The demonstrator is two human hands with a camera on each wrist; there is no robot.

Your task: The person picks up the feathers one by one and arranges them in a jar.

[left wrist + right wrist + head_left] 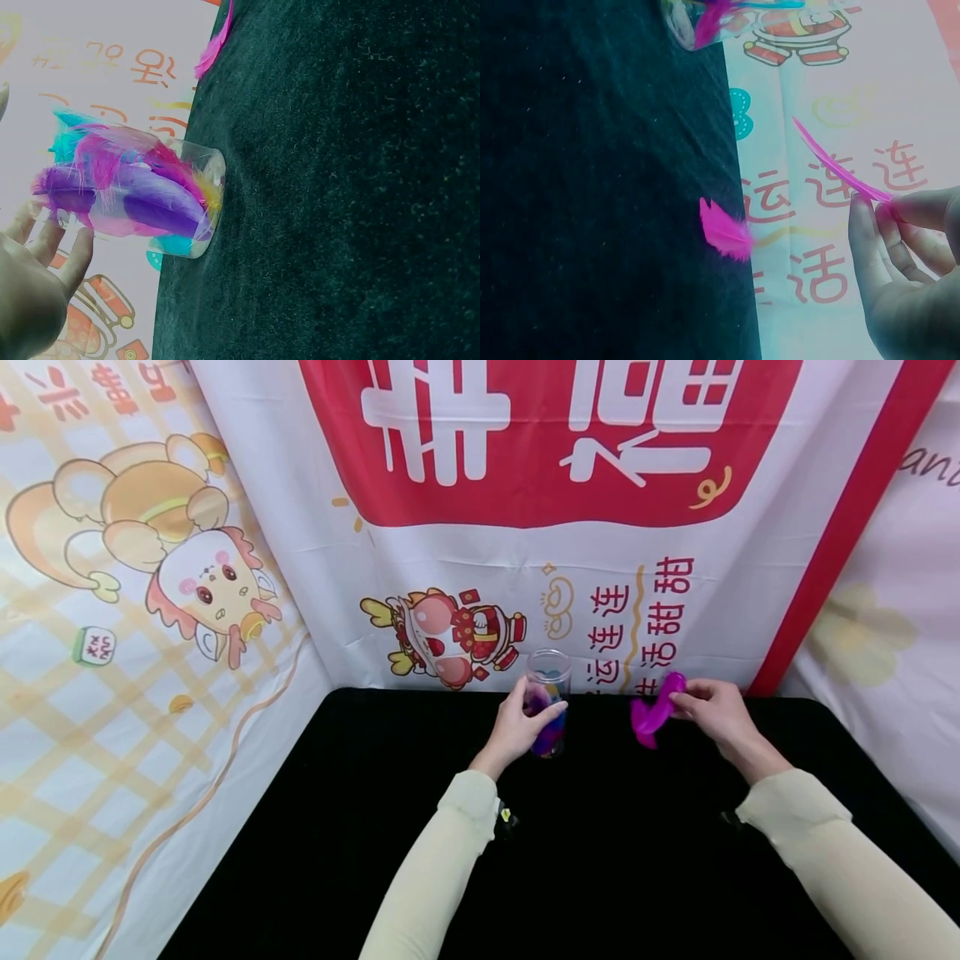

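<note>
A tall clear cup [550, 665] stands upright near the back edge of the table, filled with purple, pink, blue and yellow feathers [142, 187]. My left hand [515, 727] grips its side, thumb across the front. To the right, my right hand [716, 708] pinches a bright pink feather [829, 161] by one end between thumb and fingertips, holding it up off the table. A second pink feather [726, 232] is at the table's back edge, just below and left of the held one in the right wrist view.
Black cloth covers the table [600, 860]. Behind its back edge hangs a white and red printed cloth [480, 552]. Another printed cloth [247, 710] hangs along the left side, and a pale one [885, 610] on the right.
</note>
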